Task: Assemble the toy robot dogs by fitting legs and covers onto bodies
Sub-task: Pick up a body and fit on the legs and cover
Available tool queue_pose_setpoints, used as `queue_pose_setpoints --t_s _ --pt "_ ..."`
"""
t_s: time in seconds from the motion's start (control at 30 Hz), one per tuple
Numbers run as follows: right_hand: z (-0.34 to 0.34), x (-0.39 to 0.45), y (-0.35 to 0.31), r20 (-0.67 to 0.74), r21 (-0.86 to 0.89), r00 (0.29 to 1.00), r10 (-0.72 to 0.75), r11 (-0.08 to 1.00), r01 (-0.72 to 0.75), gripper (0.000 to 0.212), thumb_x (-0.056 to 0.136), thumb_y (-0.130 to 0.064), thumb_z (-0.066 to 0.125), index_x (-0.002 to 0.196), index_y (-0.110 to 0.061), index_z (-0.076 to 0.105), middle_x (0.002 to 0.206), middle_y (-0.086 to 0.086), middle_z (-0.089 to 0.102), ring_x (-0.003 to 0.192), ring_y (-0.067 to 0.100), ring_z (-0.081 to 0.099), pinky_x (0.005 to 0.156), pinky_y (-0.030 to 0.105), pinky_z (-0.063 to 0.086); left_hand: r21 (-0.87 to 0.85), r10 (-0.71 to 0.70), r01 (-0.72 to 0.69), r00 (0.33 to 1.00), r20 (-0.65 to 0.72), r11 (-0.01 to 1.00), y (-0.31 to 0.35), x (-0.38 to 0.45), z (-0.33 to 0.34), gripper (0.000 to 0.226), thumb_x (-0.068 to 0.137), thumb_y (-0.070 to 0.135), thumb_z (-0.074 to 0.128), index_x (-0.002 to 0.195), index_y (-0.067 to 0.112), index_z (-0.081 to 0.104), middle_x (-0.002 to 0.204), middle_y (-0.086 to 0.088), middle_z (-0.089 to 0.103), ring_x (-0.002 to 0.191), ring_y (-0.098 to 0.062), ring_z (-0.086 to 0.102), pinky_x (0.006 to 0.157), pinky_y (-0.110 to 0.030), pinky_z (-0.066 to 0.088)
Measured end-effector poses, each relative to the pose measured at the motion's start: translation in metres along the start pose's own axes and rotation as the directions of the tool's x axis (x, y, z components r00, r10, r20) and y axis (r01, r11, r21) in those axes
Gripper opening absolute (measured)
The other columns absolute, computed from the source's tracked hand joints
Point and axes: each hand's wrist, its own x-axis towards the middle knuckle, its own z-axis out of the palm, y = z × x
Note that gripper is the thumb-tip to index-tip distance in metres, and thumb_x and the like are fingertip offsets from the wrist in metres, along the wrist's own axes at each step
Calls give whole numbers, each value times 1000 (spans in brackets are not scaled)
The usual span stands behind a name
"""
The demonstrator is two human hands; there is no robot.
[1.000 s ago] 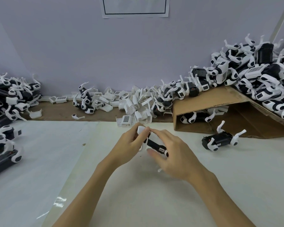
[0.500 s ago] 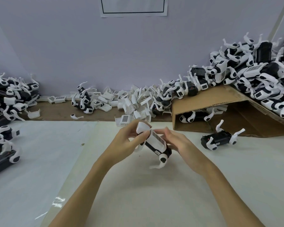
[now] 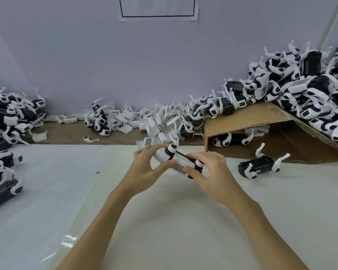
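Observation:
A black-and-white toy robot dog (image 3: 179, 161) with a white grille cover is held above the middle of the table, lying roughly level. My left hand (image 3: 144, 168) grips its left end, thumb under the cover. My right hand (image 3: 213, 172) grips its right end, fingers curled round the black body and a white leg joint. Another black dog body (image 3: 260, 165) with white legs lies upside down on the table to the right. A heap of loose white covers (image 3: 154, 123) lies at the back, just beyond my hands.
A slanted cardboard sheet (image 3: 252, 121) stands at the right with dogs under it. A big pile of dogs (image 3: 310, 98) covers the back right. More dogs (image 3: 6, 121) lie heaped at the left edge. A single white leg (image 3: 90, 139) lies on the brown strip.
The dog has turned from a steep tilt to nearly level and risen slightly. My right hand moved from behind it onto its right end, hiding the leg that hung below.

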Motion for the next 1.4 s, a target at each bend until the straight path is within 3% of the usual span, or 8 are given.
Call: queue_pose_setpoints --t_s 0.13,0.33,0.57,0.73,0.9,1.03,1.23,1.4 --pt "1 2 0 10 -61 1000 22 998 -21 26 99 -35 68 118 -18 74 110 -8 70 107 3 46 103 24 31 -37 29 -30 999 -17 999 -4 0 3 49 91 71 68 120 33 72 121 9 66 132 -29 48 117 -47 36" --pt "-1 0 -1 104 248 983 151 953 -172 17 105 -30 61 116 -29 74 101 -26 72 105 -5 63 87 4 41 -147 -78 73 997 -30 987 -1 3 12 42 78 77 67 102 44 75 104 16 75 120 -13 62 113 -48 45" --pt "2 0 -5 210 380 947 242 873 -307 21 89 -48 79 106 -36 75 97 -9 74 90 16 72 83 43 63 -272 -61 65 998 23 960 5 0 12 38 82 55 84 111 32 76 109 11 77 114 -13 68 101 -39 52" --pt "3 0 -2 95 227 978 186 952 -203 49 87 -52 79 131 -38 64 114 -18 67 108 0 62 91 15 47 -265 -128 98 987 -97 959 10 2 20 33 82 48 90 109 33 78 104 17 78 106 0 67 87 -23 48" --pt "19 -2 -6 -36 -150 999 36 988 -41 71 83 -36 87 143 -25 52 127 -9 59 121 14 52 108 37 39 -259 -116 74 982 -149 963 13 1 23 34 82 55 87 102 29 78 94 17 79 95 -1 72 76 -12 50" --pt "17 0 2 -11 42 991 130 991 -130 58 88 -25 84 134 -30 48 122 -10 60 121 16 53 100 36 49 -105 45 -72 969 -241 992 15 0 16 60 95 73 48 88 20 74 79 8 68 82 -11 59 74 -18 41" --pt "15 -4 8 154 262 986 58 960 -97 47 104 -22 64 142 -43 46 140 -17 52 134 1 49 101 18 48 -294 31 -41 999 -37 955 9 3 -3 40 97 61 60 131 41 64 123 13 67 114 -8 65 93 -18 51" --pt "24 -5 3 155 155 985 76 983 -100 51 110 -24 51 157 -35 35 150 -21 45 138 1 46 111 24 40 -403 -13 5 1000 -17 915 12 3 -1 38 111 46 51 113 20 78 106 -7 75 95 -18 65 89 -34 51"
